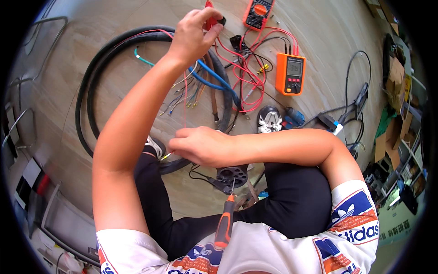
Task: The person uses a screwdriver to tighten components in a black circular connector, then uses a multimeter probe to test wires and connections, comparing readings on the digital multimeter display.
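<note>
Left hand (pixel 194 34) reaches out beyond the thick black cable (pixel 91 91), fingers pinched shut on a small red and black probe (pixel 213 18) just beside the nearer orange multimeter (pixel 290 73)'s red leads (pixel 248 82). Right hand (pixel 200 146) lies on the near side of the cable, closed on a thin wire end (pixel 167 155); what the tip is, I cannot quite tell. A good contact likely needs the wire held still and the probe pressed squarely, with the meter's screen in sight. An orange-handled screwdriver (pixel 224 226) rests on the lap, nearer than the cable.
</note>
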A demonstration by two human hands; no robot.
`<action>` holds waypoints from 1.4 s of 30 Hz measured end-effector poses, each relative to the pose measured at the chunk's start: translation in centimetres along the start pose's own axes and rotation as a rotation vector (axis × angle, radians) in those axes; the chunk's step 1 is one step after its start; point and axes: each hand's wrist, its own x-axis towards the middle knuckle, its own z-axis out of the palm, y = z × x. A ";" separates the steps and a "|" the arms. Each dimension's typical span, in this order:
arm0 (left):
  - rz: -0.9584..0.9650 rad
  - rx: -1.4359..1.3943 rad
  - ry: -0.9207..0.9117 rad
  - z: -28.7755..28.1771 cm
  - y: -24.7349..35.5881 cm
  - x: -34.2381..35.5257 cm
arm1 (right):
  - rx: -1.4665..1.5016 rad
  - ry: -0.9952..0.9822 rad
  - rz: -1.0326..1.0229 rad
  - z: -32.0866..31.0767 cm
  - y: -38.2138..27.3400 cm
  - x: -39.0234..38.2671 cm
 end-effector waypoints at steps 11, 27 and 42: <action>-0.065 0.063 -0.079 -17.2 7.4 -6.9 | 0.024 0.178 -0.049 -1.4 -1.7 0.1; -0.141 0.075 -0.462 -19.0 11.2 -17.1 | 0.206 0.228 0.099 -0.9 -0.9 0.4; -0.118 0.125 -0.466 -18.6 11.6 -16.9 | 0.093 0.138 0.043 -1.4 -0.6 0.5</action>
